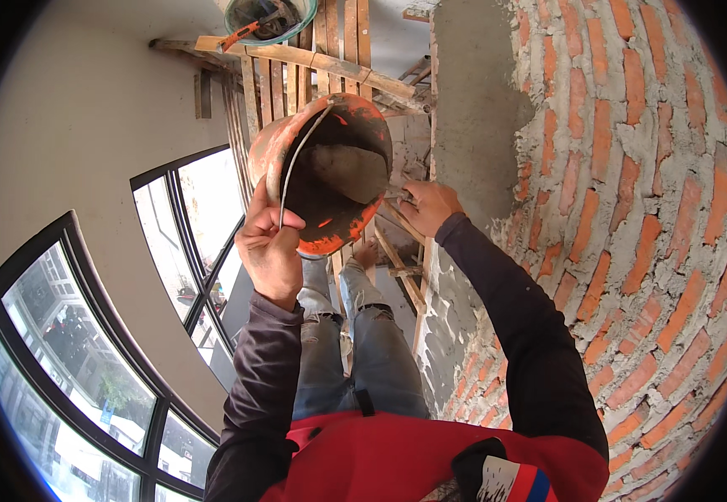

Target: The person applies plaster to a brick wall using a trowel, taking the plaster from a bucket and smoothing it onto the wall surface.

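Observation:
An orange bucket point(271, 146), smeared with grey and dark inside, is tilted toward me in the middle of the view. My left hand point(271, 255) grips its near left rim beside the thin wire handle point(304, 140). My right hand point(430, 209) is at the bucket's right side, closed on a trowel whose grey, mortar-coated blade point(346, 170) reaches into the bucket; the trowel's handle is mostly hidden by my fingers.
Wooden slat scaffolding point(346, 67) lies under my feet, with a green-rimmed basin point(292, 25) holding an orange-handled tool at the top. At right is a brick wall point(631, 251) with a strip of grey render point(472, 100). Black-framed windows point(154, 322) fill the lower left.

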### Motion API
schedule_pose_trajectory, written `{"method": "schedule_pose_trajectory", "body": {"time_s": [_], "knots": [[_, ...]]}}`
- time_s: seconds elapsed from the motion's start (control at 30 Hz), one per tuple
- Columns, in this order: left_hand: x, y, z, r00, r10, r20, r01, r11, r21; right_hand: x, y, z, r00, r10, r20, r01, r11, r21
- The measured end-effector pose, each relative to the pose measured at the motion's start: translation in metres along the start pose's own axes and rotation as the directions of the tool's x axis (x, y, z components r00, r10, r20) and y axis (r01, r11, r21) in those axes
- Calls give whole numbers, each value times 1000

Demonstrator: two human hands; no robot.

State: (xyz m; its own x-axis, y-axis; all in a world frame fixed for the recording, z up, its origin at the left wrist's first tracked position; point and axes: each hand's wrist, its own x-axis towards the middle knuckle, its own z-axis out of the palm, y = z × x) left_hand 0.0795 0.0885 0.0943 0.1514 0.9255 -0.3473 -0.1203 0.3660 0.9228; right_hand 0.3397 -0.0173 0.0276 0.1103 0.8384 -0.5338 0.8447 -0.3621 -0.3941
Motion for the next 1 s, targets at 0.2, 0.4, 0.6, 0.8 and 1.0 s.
{"method": "schedule_pose_trajectory", "body": {"time_s": [0.2,0.4,0.6,0.8,1.0], "knots": [[10,0,-17,987,-102,-127,90,991,-95,-5,-21,-13,976,-25,-215,51,992,113],[9,-22,-62,963,-108,-246,101,994,-45,-15,12,-57,984,14,177,-128,745,655],[4,-37,-85,945,-139,-297,170,982,82,44,180,-99,772,612,170,-483,393,782],[-13,-34,-111,924,-193,-330,254,955,152,-10,119,-122,691,564,-452,-448,825,345],[-15,-8,-61,957,-72,-281,144,959,246,-37,-34,-108,992,120,30,-118,990,-72]]}}
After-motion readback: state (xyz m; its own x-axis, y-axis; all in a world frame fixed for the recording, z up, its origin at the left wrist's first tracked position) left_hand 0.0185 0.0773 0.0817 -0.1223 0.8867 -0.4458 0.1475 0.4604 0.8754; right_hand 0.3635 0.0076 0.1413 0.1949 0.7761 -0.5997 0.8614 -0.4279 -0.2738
